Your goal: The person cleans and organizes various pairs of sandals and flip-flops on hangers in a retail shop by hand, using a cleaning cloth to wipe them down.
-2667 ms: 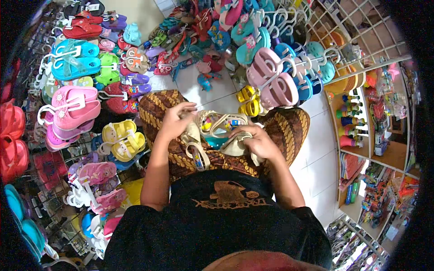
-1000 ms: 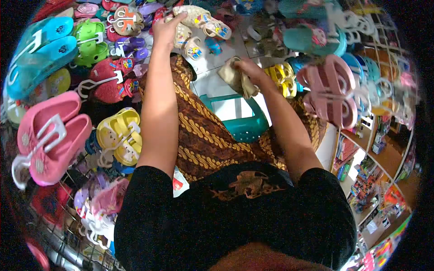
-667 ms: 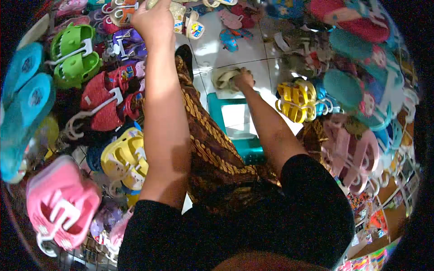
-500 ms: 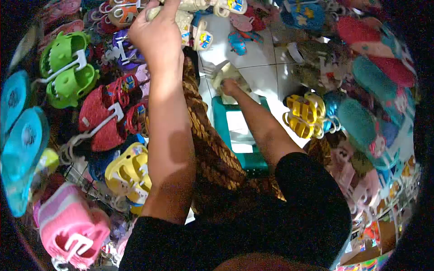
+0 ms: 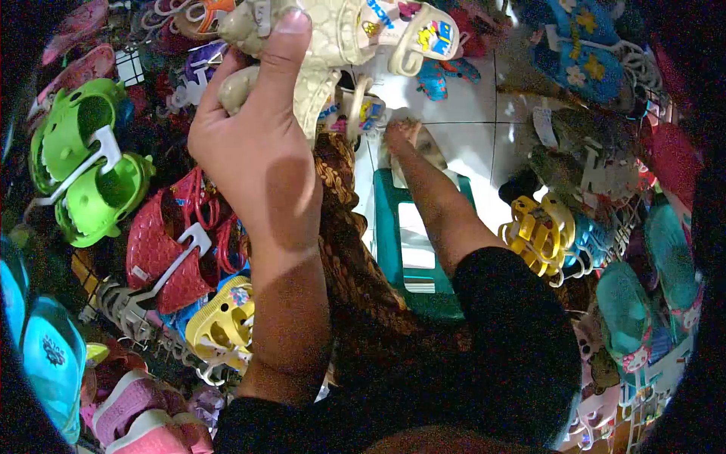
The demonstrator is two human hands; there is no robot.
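A pair of beige sandals (image 5: 329,34) with colourful cartoon prints is at the top centre, its soles turned partly to the left. My left hand (image 5: 261,144) grips them, thumb on top and fingers curled behind. Further down and to the right, my right hand (image 5: 402,136) reaches over the near edge of a pale, cloth-like item (image 5: 429,151), its fingers partly hidden and small in the view. That item lies at the far end of a green plastic stool (image 5: 387,227).
Green clogs (image 5: 106,204), red sandals (image 5: 155,242) and yellow sandals (image 5: 219,321) hang on the left. Yellow sandals (image 5: 537,231), blue sandals (image 5: 582,68) and teal sandals (image 5: 624,310) hang on the right. White floor tiles (image 5: 461,102) show beyond the stool.
The beige sandals and my left hand have come lower and nearer, showing more of the sandals. The view has shifted, and my right hand is a little further right in it.
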